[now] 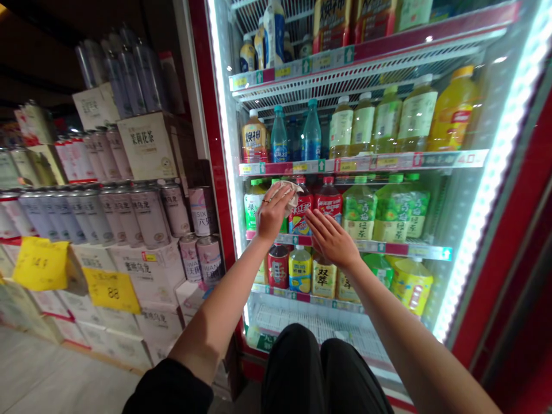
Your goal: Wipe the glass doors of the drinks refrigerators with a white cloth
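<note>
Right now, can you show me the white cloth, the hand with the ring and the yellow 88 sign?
White cloth (290, 192), head view, on its crumpled middle.
Left hand (271, 214), head view, on its back.
Yellow 88 sign (111, 290), head view, on the number.

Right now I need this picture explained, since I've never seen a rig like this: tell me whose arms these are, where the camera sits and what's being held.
There's no machine here. This is one view from a camera worn on a person's head, looking forward and down, so you see their own arms reaching out. They face a lit drinks cooler with a red frame. Their left hand has a crumpled white cloth or tissue under its fingers, against a red-labelled bottle. Their right hand is open, holding nothing, over a shelf's price strip. Stacked cans stand to the left.
</note>
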A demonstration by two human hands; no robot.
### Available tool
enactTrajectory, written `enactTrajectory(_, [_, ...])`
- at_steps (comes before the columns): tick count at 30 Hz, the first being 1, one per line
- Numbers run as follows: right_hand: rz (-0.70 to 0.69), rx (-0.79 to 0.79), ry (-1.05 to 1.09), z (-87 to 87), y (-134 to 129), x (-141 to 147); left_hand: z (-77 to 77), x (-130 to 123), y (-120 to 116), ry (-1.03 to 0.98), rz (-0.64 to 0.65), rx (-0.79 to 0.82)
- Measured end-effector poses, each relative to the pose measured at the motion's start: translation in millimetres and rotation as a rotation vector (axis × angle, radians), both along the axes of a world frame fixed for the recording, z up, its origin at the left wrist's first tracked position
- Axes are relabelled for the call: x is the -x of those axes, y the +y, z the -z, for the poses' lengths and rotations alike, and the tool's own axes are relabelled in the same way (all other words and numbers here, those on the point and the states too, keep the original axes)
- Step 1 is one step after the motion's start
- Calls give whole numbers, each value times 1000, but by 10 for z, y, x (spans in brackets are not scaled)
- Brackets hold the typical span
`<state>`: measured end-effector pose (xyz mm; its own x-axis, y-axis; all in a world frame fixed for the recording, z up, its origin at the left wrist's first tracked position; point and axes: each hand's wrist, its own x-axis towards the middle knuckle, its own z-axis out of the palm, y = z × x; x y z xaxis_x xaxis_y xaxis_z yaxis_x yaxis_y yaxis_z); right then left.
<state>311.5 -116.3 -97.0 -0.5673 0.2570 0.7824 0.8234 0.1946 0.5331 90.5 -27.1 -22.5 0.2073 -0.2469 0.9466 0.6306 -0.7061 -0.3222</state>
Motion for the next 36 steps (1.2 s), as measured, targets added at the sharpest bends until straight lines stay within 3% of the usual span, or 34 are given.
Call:
enactTrajectory(3, [0, -1, 3, 2, -3, 3, -104, 98, 92, -126, -4, -23])
enactTrajectory(6, [5, -6, -1, 5, -2, 2, 65, 152, 109, -209, 14, -16])
enactTrajectory(8, [9, -10, -5, 1, -2, -3, 213, 154, 76, -153, 23, 11])
enactTrajectory(10, [8, -11, -9, -11, -6, -6, 263, 156, 44, -34, 41, 31])
enactTrajectory(13, [21, -12, -17, -28, -27, 4, 97, 201, 60, 148, 68, 76])
enactTrajectory(17, [60, -17, -7, -12, -69, 67, -131, 321, 148, 31, 74, 162])
enactTrajectory(20, [83, -50, 5, -15, -69, 133, -42, 387, 150, -46, 56, 166])
enactTrajectory(23, [59, -84, -61, -115, 0, 208, 44, 435, 126, 121, 21, 92])
enactTrajectory(26, [-5, -62, -182, -291, 131, 323, -74, 493, 143, 206, -7, 46])
enactTrajectory(29, [-42, -52, -211, -414, 275, 467, -223, 544, 181, 99, -35, 53])
enactTrajectory(32, [-64, -71, -164, -397, 380, 570, -180, 568, 181, 64, -62, 47])
enactTrajectory(36, [-82, -105, -140, -279, 442, 596, -41, 599, 143, 233, -69, -37])
